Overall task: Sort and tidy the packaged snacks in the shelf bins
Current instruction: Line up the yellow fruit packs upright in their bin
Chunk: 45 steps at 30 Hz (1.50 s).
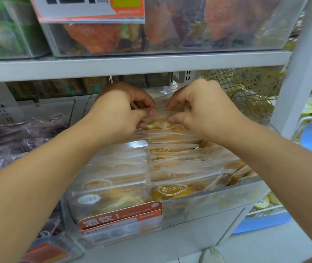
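**Two hands pinch one clear packet at the back of the snack bin**

One clear plastic bin (233, 198) sits on the lower shelf, and everything below is placed from it. Above it runs one grey shelf board (132, 65), carrying one more clear bin (170, 27) of orange and purple packs with a price card (87, 10) clipped on its front. Left of the bin lies a heap of dark purple packets (18, 137); right of it stands one white upright post (299, 73).

Inside the bin, clear packets (117, 188) of yellow and orange dried slices stand in two rows, too overlapped to count, several bearing an oval label. One orange sign (121, 215) hangs on the bin's front wall.

At the bin's back, the left hand (121, 111) and right hand (202, 109) each pinch the top edge of one packet (160, 123), thumb and fingers closed on its clear seal, pale yellow slices showing beneath.
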{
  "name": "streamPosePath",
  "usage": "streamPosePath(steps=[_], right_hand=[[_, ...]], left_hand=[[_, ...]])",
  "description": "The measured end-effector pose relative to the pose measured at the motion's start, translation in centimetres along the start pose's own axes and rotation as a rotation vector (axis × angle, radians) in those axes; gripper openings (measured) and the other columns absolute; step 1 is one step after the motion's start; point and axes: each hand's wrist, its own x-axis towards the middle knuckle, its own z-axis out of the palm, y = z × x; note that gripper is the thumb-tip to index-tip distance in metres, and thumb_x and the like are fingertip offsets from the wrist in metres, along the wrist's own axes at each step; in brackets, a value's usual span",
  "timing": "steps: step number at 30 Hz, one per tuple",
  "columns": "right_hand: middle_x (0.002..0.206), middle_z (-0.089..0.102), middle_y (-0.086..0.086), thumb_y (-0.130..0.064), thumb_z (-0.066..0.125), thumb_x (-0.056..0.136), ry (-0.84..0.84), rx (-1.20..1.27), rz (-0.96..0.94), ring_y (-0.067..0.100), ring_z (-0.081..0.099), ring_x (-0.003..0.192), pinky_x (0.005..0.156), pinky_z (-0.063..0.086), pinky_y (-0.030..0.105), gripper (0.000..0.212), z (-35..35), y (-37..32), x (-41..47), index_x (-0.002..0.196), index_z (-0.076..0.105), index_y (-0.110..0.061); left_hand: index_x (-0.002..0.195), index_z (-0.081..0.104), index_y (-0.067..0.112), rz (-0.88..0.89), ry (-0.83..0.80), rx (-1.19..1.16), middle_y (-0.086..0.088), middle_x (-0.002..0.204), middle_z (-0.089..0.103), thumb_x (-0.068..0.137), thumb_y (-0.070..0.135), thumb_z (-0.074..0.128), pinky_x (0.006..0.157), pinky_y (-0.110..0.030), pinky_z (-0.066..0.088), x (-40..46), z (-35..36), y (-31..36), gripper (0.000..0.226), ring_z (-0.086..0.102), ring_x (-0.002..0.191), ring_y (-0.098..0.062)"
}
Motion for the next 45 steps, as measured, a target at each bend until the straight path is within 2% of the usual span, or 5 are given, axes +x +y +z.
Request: streamPosePath(steps=[8, 14, 30, 41, 45], right_hand=[[0.066, 0.061, -0.005, -0.033, 0.085, 0.075, -0.1, 0.051, 0.082, 0.014, 0.059, 0.069, 0.075, 0.053, 0.027, 0.015, 0.6, 0.2, 0.2, 0.076, 0.073, -0.024], [0.055, 0.068, -0.007, -0.029, 0.081, 0.082, -0.062, 0.157, 0.02, 0.0, 0.062, 0.05, 0.062, 0.052, 0.022, 0.029, -1.6, -0.1, -0.9, 0.106, 0.065, -0.029], [0.066, 0.071, 0.006, 0.015, 0.056, 0.071, -0.078, 0.303, -0.021, 0.021, 0.073, 0.074, 0.07, 0.061, 0.042, 0.039, 0.4, -0.9, -0.8, 0.054, 0.062, -0.02], [0.074, 0.071, -0.008, -0.009, 0.068, 0.077, -0.097, 0.057, -0.035, 0.003, 0.066, 0.071, 0.071, 0.055, 0.02, 0.017, -1.9, 0.4, -1.3, 0.077, 0.072, -0.025], [0.11, 0.071, -0.012, -0.031, 0.07, 0.089, -0.163, -0.05, 0.051, 0.001, 0.057, 0.099, 0.085, 0.039, 0.019, 0.021, -2.9, 2.2, -1.4, 0.109, 0.074, -0.03]], left_hand=[[0.071, 0.074, 0.026, -0.07, -0.08, -0.086, 0.006, 0.06, 0.068, 0.079, 0.017, 0.081, 0.066, -0.024, 0.059, 0.7, -0.1, -0.9, 0.014, 0.065, 0.06, -0.013], [0.073, 0.077, 0.019, -0.081, 0.007, -0.284, -0.007, 0.072, 0.074, 0.083, 0.012, 0.076, 0.066, -0.019, 0.059, 0.5, -0.2, -0.8, 0.013, 0.064, 0.065, -0.012], [0.077, 0.075, 0.03, -0.081, -0.042, -0.177, 0.006, 0.076, 0.075, 0.086, 0.005, 0.072, 0.058, -0.013, 0.053, 1.1, 0.0, -1.1, 0.027, 0.062, 0.061, -0.002], [0.076, 0.078, 0.037, 0.089, -0.14, 0.434, 0.026, 0.063, 0.065, 0.081, 0.045, 0.076, 0.06, -0.011, 0.044, -0.3, -0.8, 0.6, 0.009, 0.059, 0.066, 0.009], [0.085, 0.073, 0.038, 0.114, -0.137, 0.447, 0.018, 0.094, 0.066, 0.085, 0.054, 0.065, 0.083, -0.026, 0.046, -0.5, -1.1, 0.4, 0.018, 0.06, 0.091, -0.005]])
